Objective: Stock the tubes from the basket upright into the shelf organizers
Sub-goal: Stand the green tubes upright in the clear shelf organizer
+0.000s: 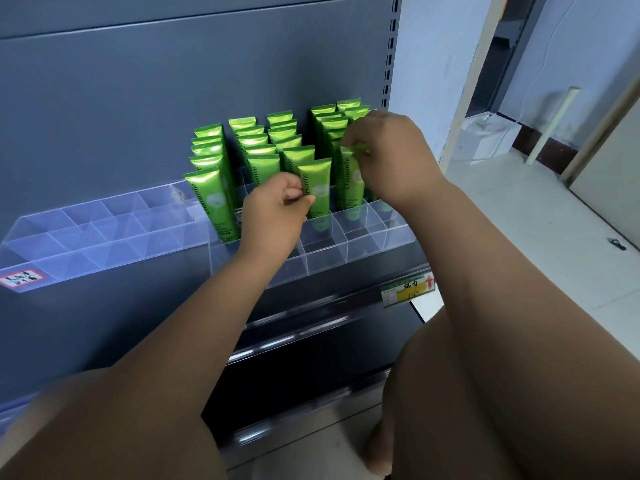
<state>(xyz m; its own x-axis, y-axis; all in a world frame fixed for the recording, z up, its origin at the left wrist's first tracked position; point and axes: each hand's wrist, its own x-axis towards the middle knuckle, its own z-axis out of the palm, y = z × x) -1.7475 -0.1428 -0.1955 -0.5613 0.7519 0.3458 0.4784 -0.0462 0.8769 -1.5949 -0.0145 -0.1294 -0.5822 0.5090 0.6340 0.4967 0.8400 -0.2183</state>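
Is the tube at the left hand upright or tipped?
Upright: the tube stands crimped end up, its lower end inside a compartment of the clear organizer, while the left hand pinches its side.

Both bare forearms are stretched forward, and the hands are held near each other. The left hand [277, 206] is turned knuckles-up, its fingers curled, with thumb and forefinger pinched on the side of a front tube [317, 192]. The right hand [391, 150] is held higher, wrist bent downward, its fingertips pinched on the top of a second tube [351, 181].
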